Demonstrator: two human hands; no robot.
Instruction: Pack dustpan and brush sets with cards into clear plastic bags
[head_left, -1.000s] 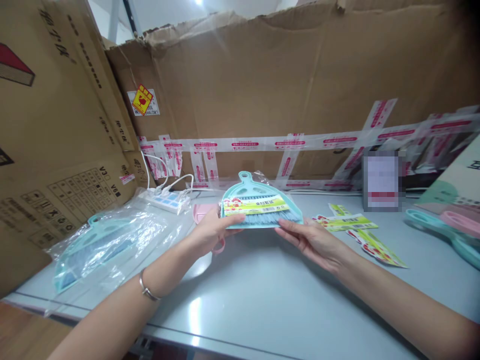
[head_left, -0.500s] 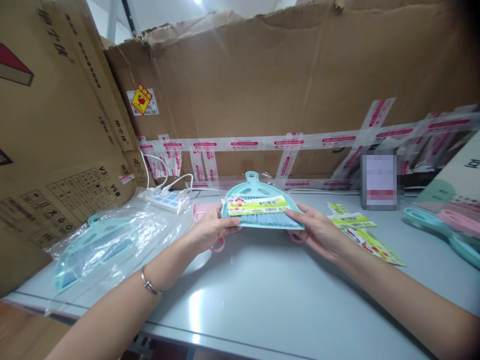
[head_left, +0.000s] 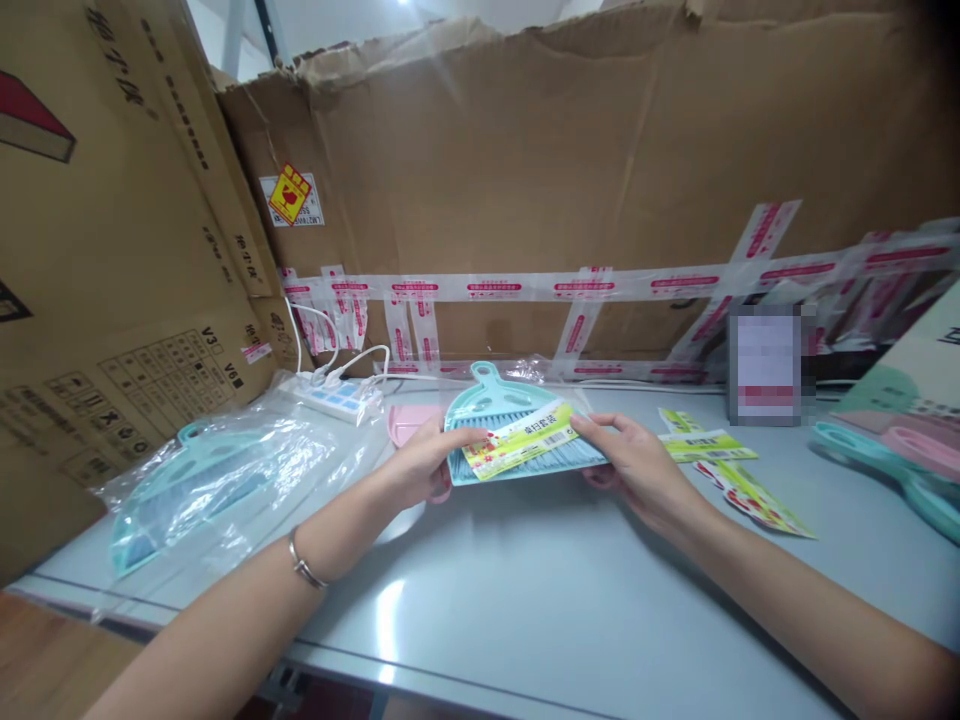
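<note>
Head view: my left hand (head_left: 420,465) and right hand (head_left: 637,462) pinch the teal dustpan (head_left: 486,398) by its sides; I'd square the tilted label card (head_left: 523,440) gently.

A bagged teal dustpan (head_left: 202,480) lies along the left edge of the surface (head_left: 525,590), and a white power strip (head_left: 335,397) sits at its back left corner, cords plugged in. Taped cardboard boxes (head_left: 525,170) wall the back and left edges. Loose printed labels (head_left: 757,500) (green and yellow) lie towards the right edge, near teal and pink handles (head_left: 885,465)
</note>
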